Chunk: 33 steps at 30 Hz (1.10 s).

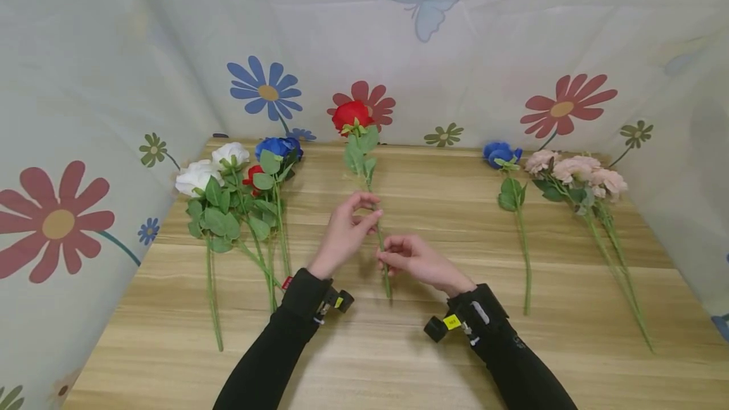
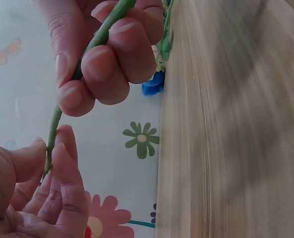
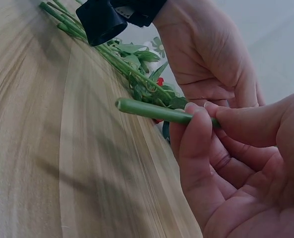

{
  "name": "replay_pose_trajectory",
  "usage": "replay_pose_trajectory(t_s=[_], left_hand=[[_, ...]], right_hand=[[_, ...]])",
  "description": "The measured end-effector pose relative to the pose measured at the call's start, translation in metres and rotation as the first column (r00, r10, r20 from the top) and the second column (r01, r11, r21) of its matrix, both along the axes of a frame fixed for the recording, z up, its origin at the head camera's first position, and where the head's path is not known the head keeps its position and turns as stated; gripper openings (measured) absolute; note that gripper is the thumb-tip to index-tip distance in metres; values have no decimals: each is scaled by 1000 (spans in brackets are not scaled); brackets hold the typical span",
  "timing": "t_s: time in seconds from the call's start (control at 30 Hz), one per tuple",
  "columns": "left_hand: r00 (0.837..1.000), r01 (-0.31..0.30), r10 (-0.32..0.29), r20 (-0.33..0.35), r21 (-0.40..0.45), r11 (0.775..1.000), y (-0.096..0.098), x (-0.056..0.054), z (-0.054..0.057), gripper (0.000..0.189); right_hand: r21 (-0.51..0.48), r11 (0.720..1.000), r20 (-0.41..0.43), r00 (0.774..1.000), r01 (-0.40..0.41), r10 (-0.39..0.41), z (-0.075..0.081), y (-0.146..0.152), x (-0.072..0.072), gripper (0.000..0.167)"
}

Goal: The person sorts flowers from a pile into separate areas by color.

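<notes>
Both hands hold one artificial red rose (image 1: 351, 116) by its green stem, the bloom pointing to the back of the table. Higher up, below the leaves, my left hand (image 1: 348, 231) pinches the stem between thumb and fingers. My right hand (image 1: 420, 261) grips it lower down, near the cut end. In the right wrist view the stem's blunt end (image 3: 137, 107) sticks out past the right thumb and forefinger. The left wrist view has the right fingers (image 2: 99, 64) curled along the stem, with the left hand (image 2: 42, 188) farther up it.
On the wooden table (image 1: 376, 359), white roses (image 1: 198, 177), a blue rose (image 1: 278, 147) and another red rose (image 1: 252, 179) lie at left. At right lie a single blue rose (image 1: 501, 154) and several pale pink flowers (image 1: 575, 169). A flower-printed curtain (image 1: 319, 30) borders the table.
</notes>
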<state>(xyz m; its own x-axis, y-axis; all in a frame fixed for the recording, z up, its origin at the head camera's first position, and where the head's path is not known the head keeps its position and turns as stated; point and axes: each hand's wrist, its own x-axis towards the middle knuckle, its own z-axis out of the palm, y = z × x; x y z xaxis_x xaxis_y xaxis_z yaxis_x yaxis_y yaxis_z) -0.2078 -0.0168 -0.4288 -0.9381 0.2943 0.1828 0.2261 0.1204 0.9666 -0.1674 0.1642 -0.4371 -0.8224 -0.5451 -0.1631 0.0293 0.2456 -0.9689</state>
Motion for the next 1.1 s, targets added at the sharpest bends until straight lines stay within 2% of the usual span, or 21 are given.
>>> replay_pose_trajectory(t_s=[0.2, 0.43, 0.57, 0.8, 1.1], left_hand=[[999, 19, -20, -25, -43, 999, 0, 1, 1, 27], [997, -49, 37, -72, -173, 984, -2, 2, 6, 27], [994, -75, 55, -96, -219, 973, -4, 2, 7, 25], [988, -92, 58, -144, -240, 966, -6, 1, 7, 20], [987, -95, 57, -152, -252, 963, -7, 1, 7, 18]], right_hand=[[23, 999, -30, 999, 24, -23, 3, 6, 0, 24], [123, 988, -58, 995, 90, -83, 11, 21, -2, 23], [202, 971, -74, 991, 127, -114, 15, 33, -4, 22], [333, 924, -128, 980, 189, -154, 20, 52, -5, 19], [503, 827, -155, 968, 249, -197, 28, 67, -2, 24]])
